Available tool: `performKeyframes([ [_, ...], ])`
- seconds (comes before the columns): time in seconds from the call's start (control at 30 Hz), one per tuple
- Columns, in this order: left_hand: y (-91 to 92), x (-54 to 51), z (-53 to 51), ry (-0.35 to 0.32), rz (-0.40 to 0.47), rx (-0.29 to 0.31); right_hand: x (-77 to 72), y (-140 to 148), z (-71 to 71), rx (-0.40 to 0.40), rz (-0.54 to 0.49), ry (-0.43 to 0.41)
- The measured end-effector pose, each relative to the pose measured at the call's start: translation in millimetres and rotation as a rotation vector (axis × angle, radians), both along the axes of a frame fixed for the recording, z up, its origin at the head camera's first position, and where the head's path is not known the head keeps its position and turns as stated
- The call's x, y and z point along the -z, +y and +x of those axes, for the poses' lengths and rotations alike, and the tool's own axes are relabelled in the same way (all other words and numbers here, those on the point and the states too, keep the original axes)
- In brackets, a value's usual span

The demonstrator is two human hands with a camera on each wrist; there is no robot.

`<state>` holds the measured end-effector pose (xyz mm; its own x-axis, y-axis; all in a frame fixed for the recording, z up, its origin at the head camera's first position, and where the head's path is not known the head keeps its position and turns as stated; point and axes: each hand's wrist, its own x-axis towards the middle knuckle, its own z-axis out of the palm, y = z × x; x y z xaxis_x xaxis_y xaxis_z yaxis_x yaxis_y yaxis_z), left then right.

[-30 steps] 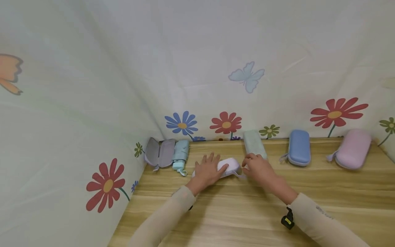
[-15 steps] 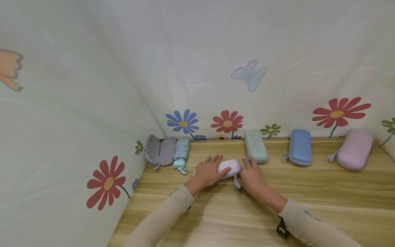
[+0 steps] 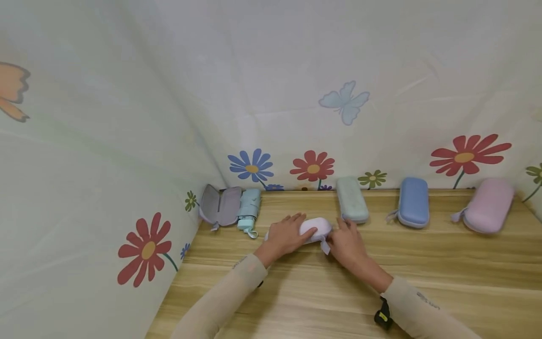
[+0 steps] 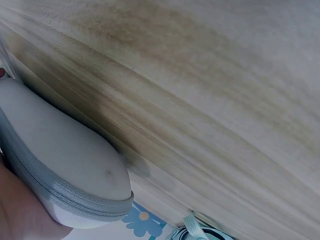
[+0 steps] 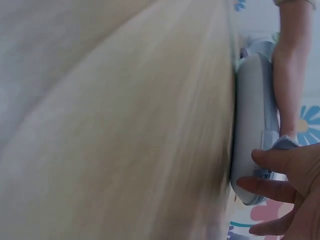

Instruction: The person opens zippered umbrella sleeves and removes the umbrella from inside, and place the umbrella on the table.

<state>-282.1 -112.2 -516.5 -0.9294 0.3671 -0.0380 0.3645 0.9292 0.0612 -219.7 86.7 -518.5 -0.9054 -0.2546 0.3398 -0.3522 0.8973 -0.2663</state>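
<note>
A pale lavender zip case (image 3: 317, 228) lies on the wooden table in front of me. My left hand (image 3: 287, 235) holds it from above, thumb across its near part and fingers over the far side. At the right end, my right hand (image 3: 348, 241) pinches the case near its zipper; a fabric pull tab (image 3: 325, 247) hangs beside the fingers. The right wrist view shows the thumb and forefinger on either side of a dark zipper piece (image 5: 262, 173). In the left wrist view, the grey zipper band (image 4: 65, 190) runs along the rounded case end, with the zip looking closed there.
At the back left, an open grey-lined case (image 3: 220, 207) stands beside a folded light-blue umbrella (image 3: 249, 209). A green case (image 3: 352, 200), a blue case (image 3: 413, 202) and a pink case (image 3: 488, 205) line the table's rear. Behind them hangs a flower-printed curtain (image 3: 271, 113).
My right hand has moved left and nearer to me, onto the lavender case's right end. The pull tab now hangs toward me. My left hand stays on the case, its fingers less spread.
</note>
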Motion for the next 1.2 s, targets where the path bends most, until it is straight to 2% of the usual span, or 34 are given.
performKeyframes([
  [0.3,1.3,0.0,-0.8,0.002,-0.006,0.001,-0.8,2.1,-1.5,0.064,-0.091,-0.073],
  [0.4,1.6,0.9,-1.2,0.005,-0.011,0.003,1.0,2.8,-1.9,0.056,-0.098,-0.053],
  [0.73,1.0,1.7,0.7,-0.007,-0.011,0.007,5.3,4.8,0.5,0.017,-0.030,-0.002],
  [0.87,0.8,2.0,1.9,0.007,-0.024,0.025,3.3,8.1,0.8,-0.013,-0.039,0.047],
  [1.03,-0.3,4.0,4.5,0.034,-0.028,0.055,3.3,16.0,1.0,-0.048,0.025,0.136],
  [1.2,-3.1,5.6,6.4,0.068,-0.033,0.088,1.4,23.8,2.9,-0.065,0.067,0.126],
])
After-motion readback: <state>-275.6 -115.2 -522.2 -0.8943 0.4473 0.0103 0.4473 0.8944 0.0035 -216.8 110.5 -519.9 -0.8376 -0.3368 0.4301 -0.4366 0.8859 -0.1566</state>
